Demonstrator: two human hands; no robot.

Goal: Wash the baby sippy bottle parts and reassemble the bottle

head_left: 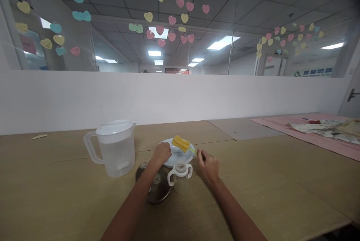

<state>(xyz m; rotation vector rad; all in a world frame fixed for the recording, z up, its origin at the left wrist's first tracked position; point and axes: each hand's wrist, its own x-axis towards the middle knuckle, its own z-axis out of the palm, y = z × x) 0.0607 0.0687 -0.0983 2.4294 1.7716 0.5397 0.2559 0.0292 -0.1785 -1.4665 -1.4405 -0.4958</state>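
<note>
My right hand (208,166) is closed round the thin green handle of a sponge bottle brush. The brush's yellow sponge head (180,143) is over a white plate (180,158), pointing up and to the left. My left hand (162,153) is closed at the plate's left side, with a small white bit showing at its fingers; what it grips is hidden. Just in front of the plate stands an uncapped clear baby bottle with white twin handles (180,173). Partly under my left forearm lies a dark round glass lid (159,190).
A clear lidded plastic pitcher (117,151) with water in it stands at the left. A thin pale strip (39,136) lies farther left. At the far right, cloth pieces (323,128) rest on a pink cloth (277,126). A white wall (168,96) backs the table.
</note>
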